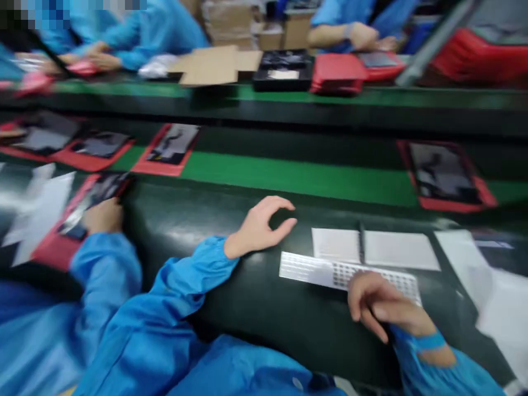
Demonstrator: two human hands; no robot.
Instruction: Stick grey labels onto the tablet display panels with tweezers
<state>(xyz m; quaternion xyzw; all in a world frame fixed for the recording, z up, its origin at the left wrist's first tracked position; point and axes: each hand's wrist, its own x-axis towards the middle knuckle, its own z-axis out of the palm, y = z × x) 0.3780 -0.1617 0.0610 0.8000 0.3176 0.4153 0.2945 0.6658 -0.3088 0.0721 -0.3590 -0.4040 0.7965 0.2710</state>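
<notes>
White dotted sheet point(313, 269) under the right hand point(377, 305), left hand point(258, 228) holds nothing
Work looks only just begun: the sheet lies flat on the dark table point(185, 220) and nothing is lifted yet, while red trays point(167, 148) with dark flat things in them already sit on the green belt point(297, 179) behind. The right hand rests on the near right part of the sheet with fingers curled down; the blur hides whether it pinches it. The left hand hangs over the bare table, half open like a letter C, gripping nothing. Another person's hand point(103, 215) at the far left touches a red tray point(53, 250)
</notes>
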